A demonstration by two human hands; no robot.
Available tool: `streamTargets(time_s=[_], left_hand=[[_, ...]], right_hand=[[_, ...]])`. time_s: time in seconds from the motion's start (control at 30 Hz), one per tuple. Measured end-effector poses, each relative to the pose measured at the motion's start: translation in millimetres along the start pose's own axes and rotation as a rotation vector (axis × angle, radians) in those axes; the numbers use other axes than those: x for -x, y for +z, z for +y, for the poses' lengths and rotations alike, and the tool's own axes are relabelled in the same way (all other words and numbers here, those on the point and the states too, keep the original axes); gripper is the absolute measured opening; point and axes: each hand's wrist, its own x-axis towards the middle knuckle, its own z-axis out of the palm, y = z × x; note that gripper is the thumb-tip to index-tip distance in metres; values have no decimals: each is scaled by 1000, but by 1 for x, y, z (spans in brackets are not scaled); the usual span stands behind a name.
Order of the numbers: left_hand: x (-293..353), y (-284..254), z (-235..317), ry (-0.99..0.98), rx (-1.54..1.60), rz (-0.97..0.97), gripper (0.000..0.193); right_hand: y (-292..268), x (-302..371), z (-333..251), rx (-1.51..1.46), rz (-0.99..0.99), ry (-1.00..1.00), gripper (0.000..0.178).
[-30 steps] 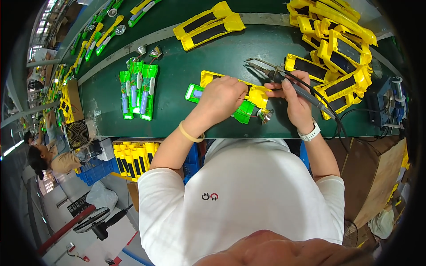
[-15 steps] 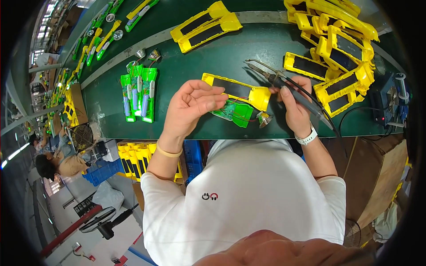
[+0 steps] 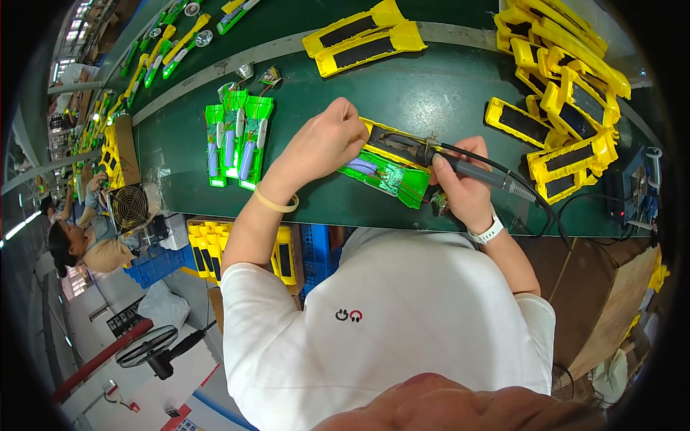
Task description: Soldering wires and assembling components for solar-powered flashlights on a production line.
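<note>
My right hand [image 3: 463, 190] is closed round the grey handle of a soldering iron [image 3: 478, 172], which has a black cable and a thin tube along it. The iron's tip points left over a yellow casing half [image 3: 420, 153] with a dark panel. Just below that lies a green casing half [image 3: 410, 192] with a blue battery cell [image 3: 361, 166], a circuit board and thin wires. My left hand [image 3: 327, 144] is closed at the left end of these two parts; whatever its fingertips pinch is hidden. By my right hand sits a small lamp reflector [image 3: 439, 203], partly covered.
Several green casings with batteries [image 3: 237, 147] lie to the left. Two yellow casings [image 3: 363, 39] rest at the far side. Yellow casings [image 3: 575, 108] are heaped at right, near a blue soldering station [image 3: 632, 190]. A person [image 3: 93, 244] sits at far left.
My left hand has closed and moved to the left end of the parts. The iron has swung lower over the yellow casing. The green casing now shows its battery. The whole view has shifted slightly.
</note>
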Motion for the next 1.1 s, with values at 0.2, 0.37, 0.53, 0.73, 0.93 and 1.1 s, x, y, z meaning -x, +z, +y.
streamTargets(time_s=[0.2, 0.37, 0.53, 0.73, 0.93, 1.1], left_hand=[[-3, 0, 0, 4, -1, -3, 8], [-3, 0, 0, 2, 17, 5, 5], [-2, 1, -1, -2, 1, -12, 7], [-6, 1, 6, -12, -16, -20, 8], [-14, 0, 5, 24, -49, -33, 5], [-6, -2, 12, -64, -15, -20, 7]], right_hand=[[3, 0, 1, 65, -32, -2, 25], [6, -3, -3, 44, -35, 40, 25], [4, -1, -3, -8, -54, 38, 25], [-26, 13, -8, -264, 77, -10, 20], [-57, 32, -10, -293, 237, -287, 31], [-129, 41, -26, -25, 445, -623, 44]])
